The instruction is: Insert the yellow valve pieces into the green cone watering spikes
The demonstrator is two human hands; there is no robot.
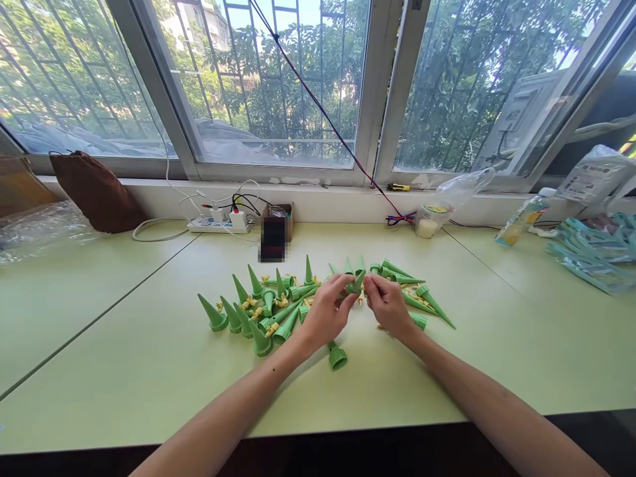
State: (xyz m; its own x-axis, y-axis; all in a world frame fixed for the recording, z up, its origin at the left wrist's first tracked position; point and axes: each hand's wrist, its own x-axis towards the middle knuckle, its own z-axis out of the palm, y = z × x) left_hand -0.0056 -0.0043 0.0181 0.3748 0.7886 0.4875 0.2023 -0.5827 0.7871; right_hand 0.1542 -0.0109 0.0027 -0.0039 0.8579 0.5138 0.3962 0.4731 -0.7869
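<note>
My left hand is closed around a green plastic watering spike, its tip pointing up. Close beside it, my right hand is pinched at the spike's side; whatever sits between those fingertips is too small and hidden to make out. Left of my hands, several green spikes stand on their wide ends, such as the outermost spike, and others lie flat. Small yellow valves are scattered among them. More spikes lie to the right, including a long spike. One spike lies in front, nearest me, its hollow end facing me.
A power strip with plugs and a small box stand by the window wall. A brown bag is at the left. At the right are a plastic bag with a cup, a bottle and pale green packaged items.
</note>
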